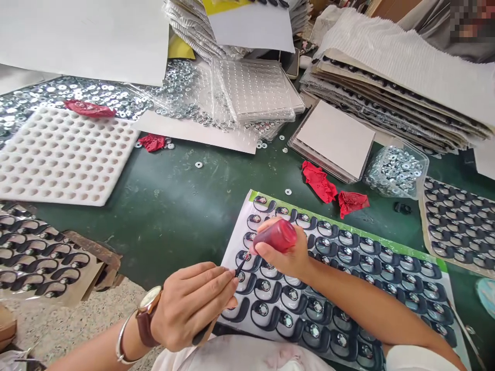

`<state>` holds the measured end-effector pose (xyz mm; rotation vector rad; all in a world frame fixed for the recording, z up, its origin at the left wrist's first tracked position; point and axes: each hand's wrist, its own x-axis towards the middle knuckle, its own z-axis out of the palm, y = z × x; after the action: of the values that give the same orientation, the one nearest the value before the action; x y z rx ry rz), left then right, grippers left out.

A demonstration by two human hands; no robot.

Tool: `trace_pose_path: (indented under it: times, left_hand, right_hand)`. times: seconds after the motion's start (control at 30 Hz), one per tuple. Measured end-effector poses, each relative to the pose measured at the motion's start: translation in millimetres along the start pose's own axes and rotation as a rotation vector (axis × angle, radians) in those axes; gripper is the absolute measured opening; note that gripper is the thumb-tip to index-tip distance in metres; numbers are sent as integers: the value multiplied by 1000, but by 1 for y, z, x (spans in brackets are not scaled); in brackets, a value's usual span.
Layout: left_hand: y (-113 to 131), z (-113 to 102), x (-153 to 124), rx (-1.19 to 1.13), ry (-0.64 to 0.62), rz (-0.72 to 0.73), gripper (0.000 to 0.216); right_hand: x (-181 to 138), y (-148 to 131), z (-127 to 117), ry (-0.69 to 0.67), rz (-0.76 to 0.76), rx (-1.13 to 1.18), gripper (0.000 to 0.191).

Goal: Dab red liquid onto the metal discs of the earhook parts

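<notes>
My right hand (288, 257) is wrapped round a small squeeze bottle of red liquid (276, 237), tilted with its thin tip down to the left. My left hand (193, 304) grips dark, thin-pointed tweezers (240, 265). Both tips meet close together over the left side of a sheet of black curved pieces (292, 293), each bearing a shiny round metal part. My right forearm hides part of this sheet, which has a green strip along its far edge.
Left stands a white dimpled tray (69, 154); behind it are heaped metal washers (127, 98). A clear tub of washers (398, 167), red crumpled scraps (319, 180) and stacked sheets (386, 93) lie to the right. More black pieces (34, 252) lie at the left edge.
</notes>
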<state>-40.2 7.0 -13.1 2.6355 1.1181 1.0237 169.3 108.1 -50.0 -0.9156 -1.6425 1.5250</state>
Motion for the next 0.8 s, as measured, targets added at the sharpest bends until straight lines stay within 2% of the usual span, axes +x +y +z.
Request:
trace_pose_path:
  times: [0.27, 0.53, 0.8]
  left_hand:
    - [5, 3, 1, 41, 0, 9, 17]
    - [5, 2, 3, 22, 15, -24, 18]
    - [1, 1, 4, -11, -4, -28, 19]
  right_hand:
    - [-2, 4, 2, -50, 56, 19, 23]
    - [0, 2, 3, -30, 17, -20, 23]
    - [4, -5, 2, 38, -16, -123, 16]
